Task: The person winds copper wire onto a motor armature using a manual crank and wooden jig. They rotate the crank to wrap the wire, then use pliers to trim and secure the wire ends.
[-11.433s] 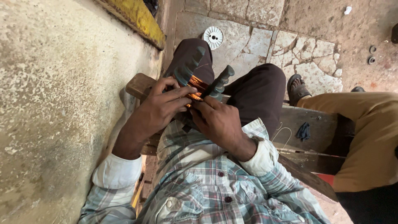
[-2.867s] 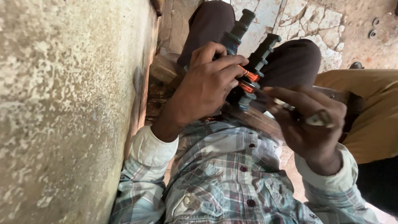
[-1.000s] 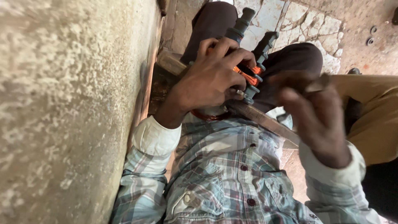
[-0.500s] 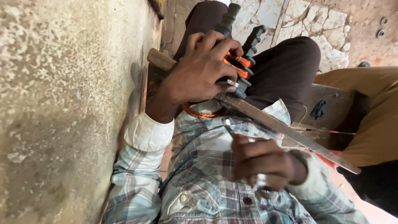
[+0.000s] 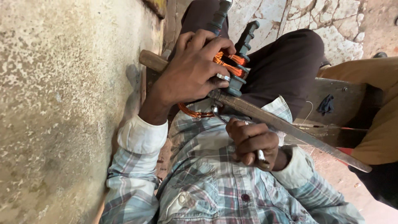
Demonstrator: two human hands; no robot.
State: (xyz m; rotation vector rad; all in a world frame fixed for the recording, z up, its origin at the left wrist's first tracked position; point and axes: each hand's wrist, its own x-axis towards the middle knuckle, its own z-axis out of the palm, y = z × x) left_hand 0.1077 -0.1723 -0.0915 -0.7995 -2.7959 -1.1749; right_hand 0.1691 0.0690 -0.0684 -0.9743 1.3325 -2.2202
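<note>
My left hand (image 5: pixel 190 72) grips a dark ribbed motor part wound with bright copper wire (image 5: pixel 230 64), pressing it on my lap. A loop of copper wire (image 5: pixel 195 113) hangs below my wrist. My right hand (image 5: pixel 251 141) sits close to my chest, fist closed on a thin silvery metal tool (image 5: pixel 261 157) whose curved end (image 5: pixel 215 111) reaches toward the coil. A long flat rusty metal bar (image 5: pixel 290 128) with a wooden handle (image 5: pixel 151 61) lies across my lap under the part.
A rough concrete wall (image 5: pixel 62 103) fills the left. I sit on a wooden bench (image 5: pixel 331 103) over a cracked stone floor (image 5: pixel 298 16). Another person's tan trouser leg (image 5: pixel 377 116) is at the right edge.
My right hand has drawn back from the coil toward my chest, now holding the thin metal tool. My left hand keeps its grip on the wound part.
</note>
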